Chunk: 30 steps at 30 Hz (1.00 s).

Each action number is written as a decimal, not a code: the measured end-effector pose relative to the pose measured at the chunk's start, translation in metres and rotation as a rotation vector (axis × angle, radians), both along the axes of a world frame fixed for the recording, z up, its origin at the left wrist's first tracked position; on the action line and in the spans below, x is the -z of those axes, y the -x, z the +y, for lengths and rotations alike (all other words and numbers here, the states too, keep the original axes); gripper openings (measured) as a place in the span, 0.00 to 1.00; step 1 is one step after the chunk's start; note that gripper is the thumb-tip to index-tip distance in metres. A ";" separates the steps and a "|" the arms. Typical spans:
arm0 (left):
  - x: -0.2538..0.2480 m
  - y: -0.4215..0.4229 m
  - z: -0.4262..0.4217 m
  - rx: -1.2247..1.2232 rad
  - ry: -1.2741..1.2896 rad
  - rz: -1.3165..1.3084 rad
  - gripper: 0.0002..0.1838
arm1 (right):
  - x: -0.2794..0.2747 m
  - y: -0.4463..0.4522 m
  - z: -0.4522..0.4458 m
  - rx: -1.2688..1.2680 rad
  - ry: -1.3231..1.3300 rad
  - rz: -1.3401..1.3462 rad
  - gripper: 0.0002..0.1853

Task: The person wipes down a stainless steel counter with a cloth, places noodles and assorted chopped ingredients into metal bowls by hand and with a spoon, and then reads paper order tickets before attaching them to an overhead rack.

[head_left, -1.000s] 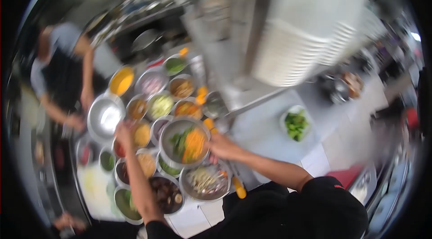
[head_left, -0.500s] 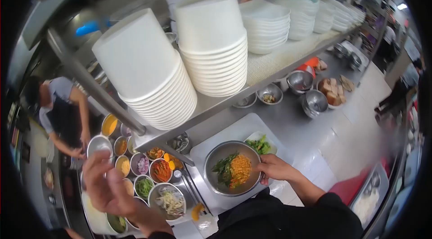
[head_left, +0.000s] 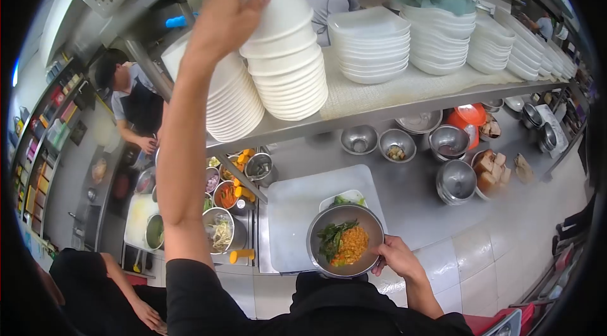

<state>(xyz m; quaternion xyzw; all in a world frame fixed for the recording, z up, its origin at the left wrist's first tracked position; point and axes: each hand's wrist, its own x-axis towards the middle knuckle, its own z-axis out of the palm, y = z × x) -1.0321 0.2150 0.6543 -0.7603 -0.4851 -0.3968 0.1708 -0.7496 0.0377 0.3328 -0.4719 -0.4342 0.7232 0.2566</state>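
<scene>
My left hand [head_left: 229,15] is raised to the shelf, its fingers and thumb gripping the base of the top white bowl [head_left: 281,10] on an upside-down stack. Wider gaps show between the upper bowls of that stack than lower down. Low in front of me, my right hand [head_left: 398,257] is closed on the rim of a steel mixing bowl [head_left: 372,221]. Inside it lie orange crumbly food [head_left: 351,244] and dark green leaves [head_left: 332,238]. Just behind the bowl, a small white dish [head_left: 325,202] with greens is partly covered.
A metal shelf [head_left: 354,99] carries another bowl stack [head_left: 231,99] and piles of white dishes [head_left: 370,45]. Below are a white cutting board [head_left: 291,209], steel bowls [head_left: 456,179] and ingredient tubs [head_left: 221,232]. Co-workers stand beyond the shelf and at left; another person's arm [head_left: 133,295] is lower left.
My left hand has risen from above the ingredient tubs to the stacked bowls and taken hold of the top one. The view has shifted. My right hand still holds the steel bowl.
</scene>
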 end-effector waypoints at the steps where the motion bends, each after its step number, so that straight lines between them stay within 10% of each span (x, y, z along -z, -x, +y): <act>1: -0.005 -0.004 -0.009 0.011 -0.083 0.053 0.13 | 0.002 -0.002 0.000 -0.016 0.001 -0.006 0.15; 9: 0.021 -0.044 -0.094 0.305 -0.447 0.352 0.10 | -0.003 -0.012 0.011 0.109 -0.009 0.039 0.13; 20: 0.369 0.068 -0.183 0.249 0.566 -2.025 0.19 | -0.017 0.059 0.063 0.108 -0.195 -0.062 0.16; 30: 0.449 0.090 -0.128 0.083 0.812 -2.317 0.19 | 0.060 0.210 0.121 -0.031 -0.161 -0.234 0.16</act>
